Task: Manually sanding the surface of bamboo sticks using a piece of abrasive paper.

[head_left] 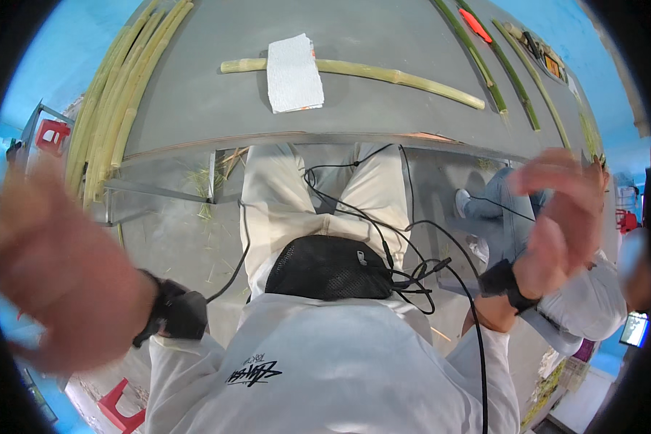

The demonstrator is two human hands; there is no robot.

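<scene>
Both hands are raised off the grey table [195, 108], blurred. The left hand [58, 267] shows fingers loosely spread and holding nothing; the right hand [564, 210] is open too, fingers loosely together, palm empty.

Well beyond the fingertips of both hands, between them, lies a peeled pale cane stalk [398, 76] flat on the table, with a white cloth [294, 74] draped across its left part. A bundle of pale stalks [116, 101] lies beyond the left fingers and thin green stalks [499, 65] beyond the right.

Judgement: a pause between handlings, nothing gripped. A next grasp would call for both hands to travel forward and down to the stalk.
</scene>
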